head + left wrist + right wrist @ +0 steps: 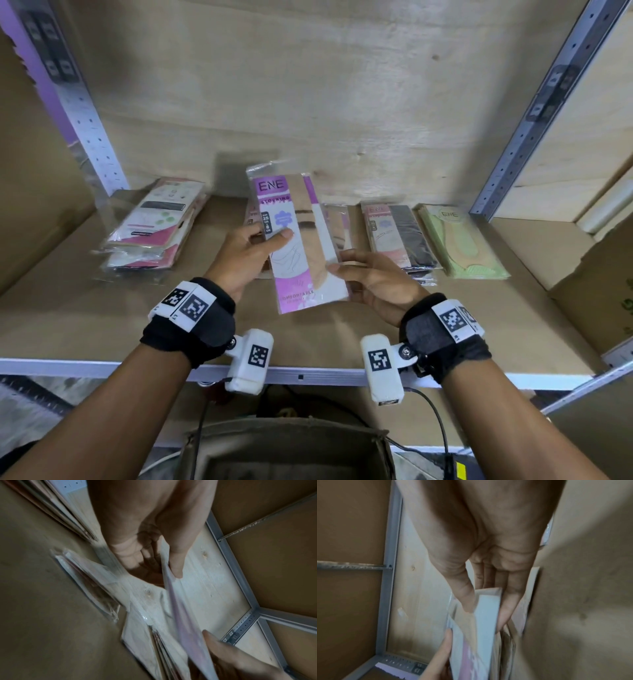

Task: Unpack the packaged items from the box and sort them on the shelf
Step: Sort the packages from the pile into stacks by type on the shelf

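A purple and white stocking package [298, 240] in clear wrap is held tilted above the shelf board [85, 308], near its middle. My left hand [270, 240] grips its left edge, thumb across the front and fingers behind. My right hand [337, 263] pinches the lower right edge. In the left wrist view my left hand [163, 568] has its thumb pressed on the package [181, 615]. In the right wrist view my right hand [486, 612] has the package [486, 622] between thumb and fingers.
Sorted piles lie on the shelf: pink and white packs [154, 226] at the left, a pile [337, 222] behind the held package, pink and black packs [397, 236], green packs [459, 243]. A cardboard box [596, 281] stands at the right. An open box [287, 452] sits below the shelf's front rail [308, 375].
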